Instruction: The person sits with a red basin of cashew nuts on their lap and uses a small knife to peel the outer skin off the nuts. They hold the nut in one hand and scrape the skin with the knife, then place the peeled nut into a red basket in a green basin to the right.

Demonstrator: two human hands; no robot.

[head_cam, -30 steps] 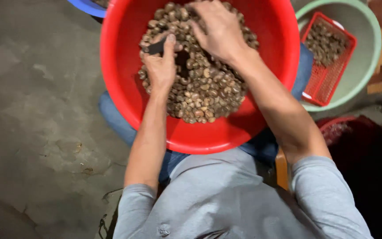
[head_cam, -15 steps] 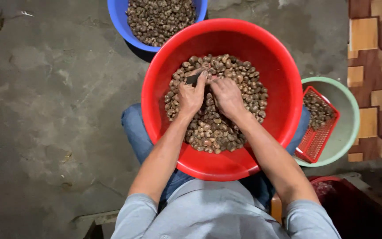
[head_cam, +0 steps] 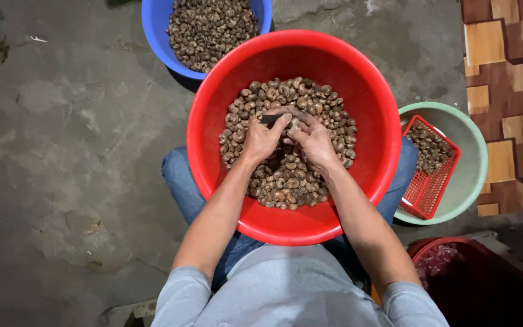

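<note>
Both hands meet over the red basin (head_cam: pixel 213 115), which rests on the person's lap. Left hand (head_cam: pixel 261 139) is closed around a small dark tool (head_cam: pixel 270 119); right hand (head_cam: pixel 313 140), touching it, pinches a nut (head_cam: pixel 295 125) against that tool. Brown nuts (head_cam: pixel 286 181) fill the basin's bottom. Right of the basin sits a green bowl (head_cam: pixel 473 157) holding a red basket (head_cam: pixel 431 188). Beyond the basin stands a blue basin (head_cam: pixel 155 30) of nuts.

Floor's rough grey concrete (head_cam: pixel 62 151), cracked and showing darker stains on the left. Over on the right a strip of brown and tan checkered tiles (head_cam: pixel 509 91) is running along the edge. Dim, flat light overall.
</note>
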